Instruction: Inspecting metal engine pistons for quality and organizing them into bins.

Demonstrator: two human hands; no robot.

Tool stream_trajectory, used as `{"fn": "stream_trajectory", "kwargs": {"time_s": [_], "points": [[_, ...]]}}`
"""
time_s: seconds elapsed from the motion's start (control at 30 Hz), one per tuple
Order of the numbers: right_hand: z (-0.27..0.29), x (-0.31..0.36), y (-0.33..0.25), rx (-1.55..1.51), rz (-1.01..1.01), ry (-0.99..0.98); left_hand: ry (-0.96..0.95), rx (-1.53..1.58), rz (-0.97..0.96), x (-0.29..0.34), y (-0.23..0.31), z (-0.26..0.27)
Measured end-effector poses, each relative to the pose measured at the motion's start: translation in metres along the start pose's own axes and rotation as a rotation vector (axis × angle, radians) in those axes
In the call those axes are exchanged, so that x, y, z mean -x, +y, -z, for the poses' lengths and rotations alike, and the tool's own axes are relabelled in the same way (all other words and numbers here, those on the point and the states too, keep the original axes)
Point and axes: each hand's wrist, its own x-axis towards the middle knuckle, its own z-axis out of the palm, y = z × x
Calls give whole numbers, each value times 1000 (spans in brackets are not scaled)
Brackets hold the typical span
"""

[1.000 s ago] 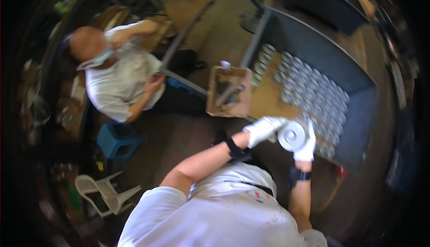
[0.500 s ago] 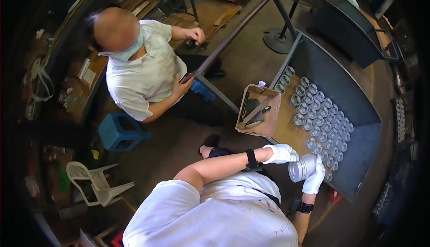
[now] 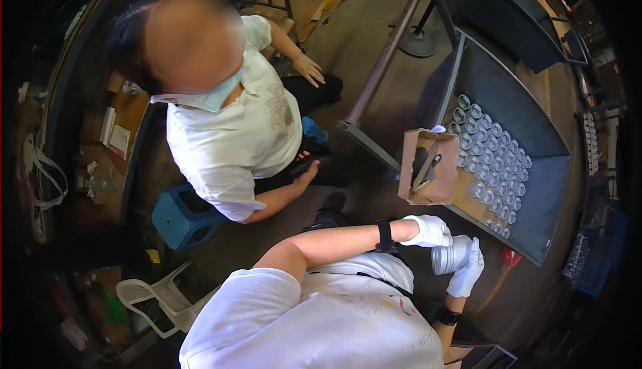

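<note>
Both my hands wear white gloves. Between them is a silvery metal piston (image 3: 444,258), a short cylinder with grooves around it. My left hand (image 3: 428,231) grips its upper left side, fingers closed. My right hand (image 3: 468,270) is wrapped round the opposite side. Just beyond my hands is a grey metal bin (image 3: 550,198) with several similar round metal parts (image 3: 491,148) standing in rows on its tan bottom. An open cardboard box (image 3: 428,197) at the bin's near left corner holds a dark marker-like stick and other flat pieces.
At the left, a masked person (image 3: 234,135) sits close by, one hand around a dark phone-like object (image 3: 305,166). A blue stool (image 3: 177,216) and a white plastic chair (image 3: 144,295) stand nearby. A metal rail (image 3: 388,55) rises beside the bin.
My view has shifted, so the bin and box appear farther right. The seated person has leaned nearer and lowered a raised hand to the knee. My hands still hold the piston.
</note>
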Motion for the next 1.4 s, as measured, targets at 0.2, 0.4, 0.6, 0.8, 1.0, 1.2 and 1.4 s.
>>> {"fn": "stream_trajectory", "kwargs": {"time_s": [0.2,0.4,0.6,0.8,1.0,1.2,1.4], "points": [[-23,39,7,78,-67,-4,-21,30,-20,34,-24,1],[-31,50,14,20,-50,42,-19,-29,8,43,-26,-4],[-35,59,9,5,-33,90,-5,69,29,38,-31,-14],[-29,63,17,79,35,135,33,68,-25,34,-34,-23],[-28,72,5,29,-12,184,-99,15,14,21,-22,-21],[-29,85,-10,-31,30,270,-189,114,65,8,-27,-33],[-16,88,0,-80,-6,178,-235,314,184,16,-14,-29]]}}
